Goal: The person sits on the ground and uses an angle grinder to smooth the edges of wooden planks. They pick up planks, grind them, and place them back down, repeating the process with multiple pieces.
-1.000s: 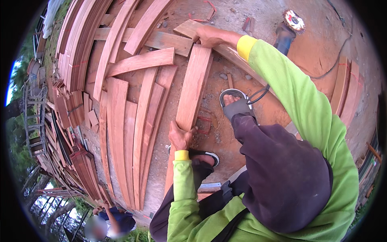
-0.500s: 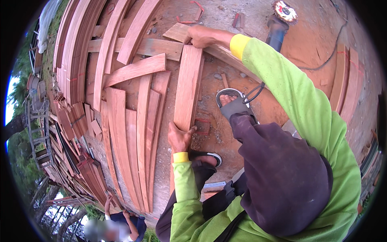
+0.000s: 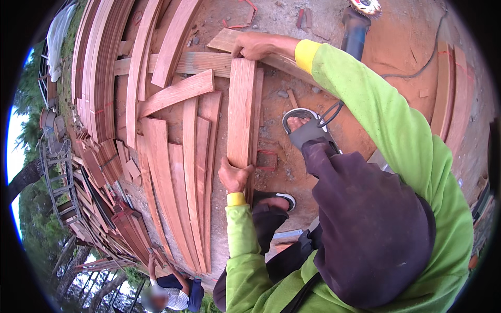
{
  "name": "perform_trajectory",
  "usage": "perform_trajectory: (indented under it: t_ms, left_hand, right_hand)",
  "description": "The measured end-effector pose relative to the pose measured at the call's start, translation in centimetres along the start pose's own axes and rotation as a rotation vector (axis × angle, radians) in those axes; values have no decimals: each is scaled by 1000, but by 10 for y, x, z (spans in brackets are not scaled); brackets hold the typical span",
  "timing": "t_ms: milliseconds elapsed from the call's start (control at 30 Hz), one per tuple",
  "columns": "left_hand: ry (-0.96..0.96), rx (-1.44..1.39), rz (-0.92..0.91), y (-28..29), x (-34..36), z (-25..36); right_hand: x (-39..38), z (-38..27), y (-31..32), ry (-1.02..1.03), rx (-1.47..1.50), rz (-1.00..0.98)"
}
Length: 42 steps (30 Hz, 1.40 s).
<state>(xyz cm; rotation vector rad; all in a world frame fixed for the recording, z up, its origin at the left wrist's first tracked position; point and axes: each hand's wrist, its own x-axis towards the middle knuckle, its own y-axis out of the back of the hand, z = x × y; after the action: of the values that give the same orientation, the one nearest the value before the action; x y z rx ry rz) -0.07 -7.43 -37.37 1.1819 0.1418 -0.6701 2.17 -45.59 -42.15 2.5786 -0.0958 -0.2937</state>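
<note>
A short reddish wooden board (image 3: 242, 107) lies lengthwise away from me, held at both ends. At its near end my left hand (image 3: 235, 176) is closed around the edges, thumb on the right side. My right hand (image 3: 255, 46) is closed at the far end, fingers bent down over the board's end; the fingertips are partly hidden. Beneath that far end runs a crosswise timber (image 3: 203, 63). Another narrow board (image 3: 257, 122) lies just right of the held one, partly covered by it.
Several long planks (image 3: 172, 193) lie to the left, with a stack (image 3: 99, 68) beyond. An angle grinder (image 3: 355, 36) with a toothed disc rests at the far right, trailing a cable (image 3: 417, 73). My sandalled foot (image 3: 300, 122) is right of the board. Another person (image 3: 180, 292) is at lower left.
The held board has swung slightly, its far end a little to the left along with my right hand. Both hands keep their hold. The whole view has shifted slightly.
</note>
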Motion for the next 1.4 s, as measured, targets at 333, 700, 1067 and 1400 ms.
perform_trajectory:
  t_ms: [333,700,1067,1400]
  left_hand:
    - [0,45,-30,-1,-4,-14]
    - [83,48,-218,-2,10,-11]
    - [29,-33,-91,7,35,33]
    - [-80,-73,-43,36,0,58]
  right_hand:
    - [-90,-7,-60,-216,261,650]
    - [-91,12,-103,-507,109,257]
    - [-92,-23,-82,-473,1146,412]
    - [-105,-58,-72,-327,1528,452]
